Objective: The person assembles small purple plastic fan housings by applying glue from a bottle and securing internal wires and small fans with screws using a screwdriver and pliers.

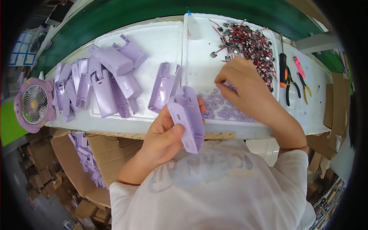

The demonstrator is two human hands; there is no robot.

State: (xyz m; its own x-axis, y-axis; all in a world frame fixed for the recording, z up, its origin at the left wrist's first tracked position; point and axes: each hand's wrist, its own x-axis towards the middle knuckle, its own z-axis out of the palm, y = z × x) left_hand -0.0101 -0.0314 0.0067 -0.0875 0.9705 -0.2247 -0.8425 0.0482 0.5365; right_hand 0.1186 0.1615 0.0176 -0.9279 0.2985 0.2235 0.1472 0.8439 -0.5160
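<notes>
My left hand [161, 141] grips a light purple plastic shell [188, 124], thumb on its outer face and fingers behind. The shell is a long, hollow housing half, tilted, its ribbed inside partly showing. Over the white foam tray [203, 69], my right hand [242, 85] has its thumb and fingers pinched together; whatever may be between them is too small or hidden to name. Many tiny purple plastic pieces [226, 106] are spread under and beside that hand. Just beyond my left hand, another open purple shell [163, 89] lies on a second white tray [153, 42].
Purple housings [109, 61] are heaped at the left, beside a small purple fan [34, 102]. Small circuit boards with red and black wires [249, 44] fill the far right tray. A screwdriver [283, 69] and pliers [305, 89] lie farther right. Below the table edge, a cardboard box [105, 153] holds purple parts.
</notes>
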